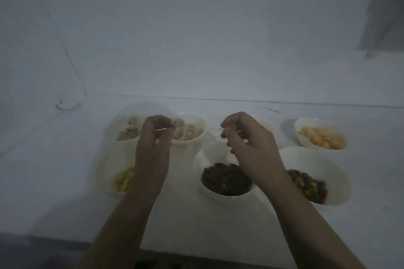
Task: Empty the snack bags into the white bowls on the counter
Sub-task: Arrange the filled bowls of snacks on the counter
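Dim white counter (pixel 218 107), blurred filled bowls (pixel 226 178) half hidden behind left hand (pixel 153 144) and right hand (pixel 251 146), fingers curled, grasp unclear.

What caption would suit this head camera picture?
Two hands, left hand and right hand, raised with fingers curled above white bowls of snacks on a pale counter.

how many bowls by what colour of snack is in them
Pale beige snacks: 2 bowls
Yellow sticks: 1 bowl
Dark brown snacks: 1 bowl
Dark mixed colours: 1 bowl
Orange-yellow snacks: 1 bowl
Total: 6 bowls with visible contents
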The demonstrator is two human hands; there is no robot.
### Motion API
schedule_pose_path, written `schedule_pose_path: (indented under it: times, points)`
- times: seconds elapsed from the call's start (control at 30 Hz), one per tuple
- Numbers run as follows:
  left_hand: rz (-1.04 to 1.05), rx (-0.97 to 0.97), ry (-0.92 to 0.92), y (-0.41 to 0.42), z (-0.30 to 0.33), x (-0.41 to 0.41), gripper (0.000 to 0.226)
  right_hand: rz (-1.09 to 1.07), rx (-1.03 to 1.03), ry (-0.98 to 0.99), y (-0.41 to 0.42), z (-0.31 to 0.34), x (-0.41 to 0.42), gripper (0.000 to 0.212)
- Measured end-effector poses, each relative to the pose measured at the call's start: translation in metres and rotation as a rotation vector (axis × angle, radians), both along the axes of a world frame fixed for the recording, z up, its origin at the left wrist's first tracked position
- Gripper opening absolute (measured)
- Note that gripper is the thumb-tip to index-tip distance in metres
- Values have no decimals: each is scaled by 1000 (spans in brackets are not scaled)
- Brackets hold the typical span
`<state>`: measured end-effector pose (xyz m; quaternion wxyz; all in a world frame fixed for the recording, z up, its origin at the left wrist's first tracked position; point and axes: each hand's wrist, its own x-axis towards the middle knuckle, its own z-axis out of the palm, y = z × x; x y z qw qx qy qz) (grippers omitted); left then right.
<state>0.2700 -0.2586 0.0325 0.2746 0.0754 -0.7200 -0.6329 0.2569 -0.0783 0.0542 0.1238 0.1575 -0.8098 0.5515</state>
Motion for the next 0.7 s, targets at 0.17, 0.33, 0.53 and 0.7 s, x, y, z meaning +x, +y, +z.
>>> schedule_pose_path:
  times: [0.17, 0.33, 0.53, 0.7]
  points:
    - [58, -130, -151, -86, -14, -26, 14, 62, 170, -36, -79, -10, -36, 12]
    - [-61, -429, -436, -147, -36, -77, 21, 114, 566, -117, -136, -26, -94, 17]
    - [-195, -843, -761, -179, -58, -141, 37, 144, 1071, -275, -185, -71, -160, 27]
    - [-254, -1137, -930, -179, -67, -162, 30, 93, 1326, -188, -199, -90, -171, 25]
